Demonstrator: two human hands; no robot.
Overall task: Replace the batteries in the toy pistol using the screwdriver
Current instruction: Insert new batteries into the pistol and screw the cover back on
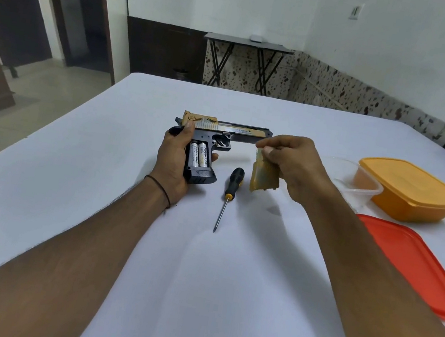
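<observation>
The black and gold toy pistol lies on its side above the white table, barrel pointing right. My left hand grips its handle from the left. The battery bay in the handle is uncovered and two silver batteries sit side by side in it. My right hand holds the gold grip cover by its top edge, just right of the pistol and above the table. The screwdriver, black and yellow handle, lies between my hands with its tip toward me.
At the right stand an orange lidded box, a clear plastic tub beside it, and a red lid flat on the table nearer me. A folding table stands at the back wall.
</observation>
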